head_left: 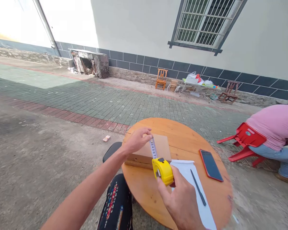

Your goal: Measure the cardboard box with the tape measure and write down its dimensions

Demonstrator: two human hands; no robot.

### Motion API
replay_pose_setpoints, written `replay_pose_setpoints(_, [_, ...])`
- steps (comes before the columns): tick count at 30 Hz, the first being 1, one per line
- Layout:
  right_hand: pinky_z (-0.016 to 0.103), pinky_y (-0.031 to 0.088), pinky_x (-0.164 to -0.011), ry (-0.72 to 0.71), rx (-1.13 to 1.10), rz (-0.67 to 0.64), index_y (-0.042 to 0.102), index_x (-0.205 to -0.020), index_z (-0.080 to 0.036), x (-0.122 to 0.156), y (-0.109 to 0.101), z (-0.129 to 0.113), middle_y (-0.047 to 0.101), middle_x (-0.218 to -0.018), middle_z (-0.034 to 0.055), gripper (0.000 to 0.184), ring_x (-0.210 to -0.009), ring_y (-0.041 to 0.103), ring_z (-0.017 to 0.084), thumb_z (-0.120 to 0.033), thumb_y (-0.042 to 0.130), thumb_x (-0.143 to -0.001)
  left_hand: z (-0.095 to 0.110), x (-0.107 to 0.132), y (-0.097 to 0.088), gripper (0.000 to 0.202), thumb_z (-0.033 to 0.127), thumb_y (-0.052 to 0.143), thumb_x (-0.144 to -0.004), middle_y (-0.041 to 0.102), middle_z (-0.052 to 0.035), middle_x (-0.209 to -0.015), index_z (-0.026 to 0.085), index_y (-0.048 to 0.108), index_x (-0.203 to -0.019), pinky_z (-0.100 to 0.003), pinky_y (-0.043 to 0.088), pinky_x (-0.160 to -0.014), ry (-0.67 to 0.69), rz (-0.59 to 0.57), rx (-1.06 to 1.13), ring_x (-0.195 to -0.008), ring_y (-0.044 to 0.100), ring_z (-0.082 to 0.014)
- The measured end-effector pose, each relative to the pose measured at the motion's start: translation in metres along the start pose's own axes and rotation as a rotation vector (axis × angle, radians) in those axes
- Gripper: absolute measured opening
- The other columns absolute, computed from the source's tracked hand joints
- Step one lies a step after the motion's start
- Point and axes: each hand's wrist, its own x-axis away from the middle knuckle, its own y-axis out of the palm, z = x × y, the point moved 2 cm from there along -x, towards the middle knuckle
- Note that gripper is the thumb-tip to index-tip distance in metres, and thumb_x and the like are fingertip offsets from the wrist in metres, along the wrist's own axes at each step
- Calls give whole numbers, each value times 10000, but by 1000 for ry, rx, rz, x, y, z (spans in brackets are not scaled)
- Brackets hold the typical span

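My right hand (182, 198) grips a yellow tape measure (163, 171) above the near side of the round wooden table (144, 188). Its white blade (153, 148) is drawn out a short way, with printed numbers showing. The fingers of my left hand (138, 140) pinch the far end of that blade. Under the blade lies a flat brown cardboard box (162, 145); whether the blade touches it I cannot tell. Beside my right hand is white paper (186, 169) with a dark pen (198, 187) on top.
A red-edged phone (210, 165) rests at the table's right. Beyond it a person in a pink shirt (276, 124) sits on a red plastic chair (251, 135). By the wall stand a wooden chair (161, 79) and a folding table (199, 83) with bags. A small packet (106, 138) lies on the ground.
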Motion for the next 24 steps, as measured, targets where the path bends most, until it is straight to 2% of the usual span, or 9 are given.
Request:
replay_pose_setpoints(3, [283,521,-615,-11,-88,6,609,-1092,-206,0,-5,6,728,-845,35,299,-703,691,211,-379,561,-852,16,50,4,312,374,469,-917,616,-84,-1293,210,725,-849,-364,395,-1051,48,-1,42,-1292,486,-246])
replay_pose_setpoints(5, [271,536,-637,7,-173,-53,601,-1125,-215,-3,-8,8,730,-877,23,315,-698,685,188,-381,568,-860,13,77,3,358,418,437,-939,585,-96,-1341,215,733,-951,-387,385,-1068,29,82,64,-1318,464,-249])
replay_pose_setpoints(8, [262,551,-655,26,-266,-154,598,-1165,-236,-14,-11,12,728,-932,8,320,-684,672,162,-348,567,-868,-10,108,-4,356,438,458,-933,548,-100,-1377,217,714,-1045,-426,353,-1102,-50,301,75,-1299,478,-247])
replay_pose_setpoints(11, [308,565,-737,-49,-239,-151,584,-1222,-245,-40,-4,20,715,-1051,29,371,-815,679,193,-277,566,-853,-40,129,-7,326,438,493,-911,562,-89,-1337,224,705,-1037,-442,353,-1109,-123,433,87,-1284,487,-246])
replay_pose_setpoints(13, [362,549,-865,-145,-184,-138,569,-1258,-240,-62,9,26,681,-1168,54,414,-992,655,227,-205,531,-847,-56,138,-3,326,439,508,-898,545,-84,-1349,229,686,-1073,-449,368,-1100,-177,469,94,-1281,487,-248])
replay_pose_setpoints(16, [444,445,-1053,-285,-60,-154,542,-1321,-203,-91,33,31,588,-1338,92,532,-1237,534,261,-80,442,-814,-71,143,6,401,445,511,-888,486,-96,-1411,220,611,-1206,-450,401,-1075,-245,512,132,-1299,468,-259])
replay_pose_setpoints(20, [471,341,-1147,-427,8,-313,490,-1394,-170,-104,51,31,450,-1483,108,621,-1370,401,261,-46,412,-791,-80,137,21,583,465,527,-879,453,-129,-1439,194,442,-1388,-455,385,-1091,-320,527,266,-1333,438,-275])
replay_pose_setpoints(22, [477,316,-1162,-412,-23,-328,452,-1427,-192,-101,48,34,384,-1533,92,616,-1399,362,252,-90,423,-821,-84,131,27,654,492,545,-869,452,-145,-1440,187,392,-1427,-461,379,-1094,-359,501,357,-1331,443,-290])
replay_pose_setpoints(24, [503,300,-1164,-313,-66,-256,438,-1436,-207,-94,40,44,354,-1553,86,579,-1416,338,262,-170,439,-858,-87,125,32,711,526,559,-858,435,-157,-1456,183,362,-1448,-461,381,-1093,-387,472,431,-1340,437,-306])
